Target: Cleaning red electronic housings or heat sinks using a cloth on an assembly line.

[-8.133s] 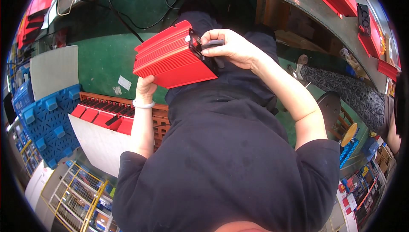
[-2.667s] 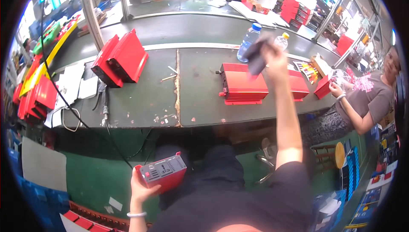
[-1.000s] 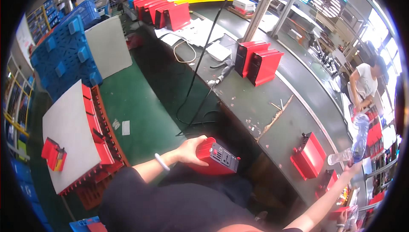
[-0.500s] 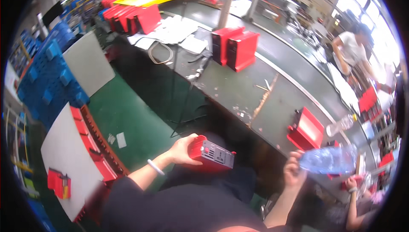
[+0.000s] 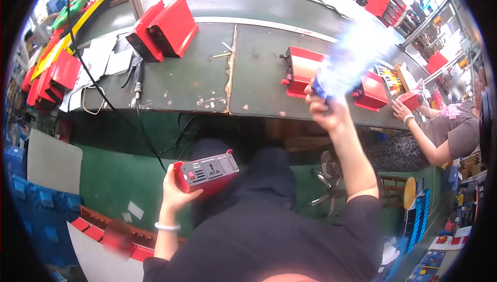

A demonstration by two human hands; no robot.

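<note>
My left hand (image 5: pixel 177 193) is closed round one end of a red power inverter (image 5: pixel 211 172), low in front of my lap. Its grey end panel, with a socket, slots and a red switch, faces up. Raised over the work bench (image 5: pixel 259 93), my right hand (image 5: pixel 329 113) grips a clear bluish plastic bottle (image 5: pixel 357 54), badly smeared by motion. Behind and beside that hand, a red inverter (image 5: pixel 301 69) and another red inverter (image 5: pixel 371 91) lie on the bench. The bottle partly hides both.
Two red inverters (image 5: pixel 175 25) stand upright at the bench's back left, near papers (image 5: pixel 101 56) and a black cable (image 5: pixel 137 77). A co-worker's hand (image 5: pixel 401 110) holds a red unit at right. A chair base (image 5: pixel 329 191) stands below; red units lie on a white board (image 5: pixel 103 261) lower left.
My view has swung to the right. The right hand has lifted the bottle up and over the bench. My left hand still holds the inverter.
</note>
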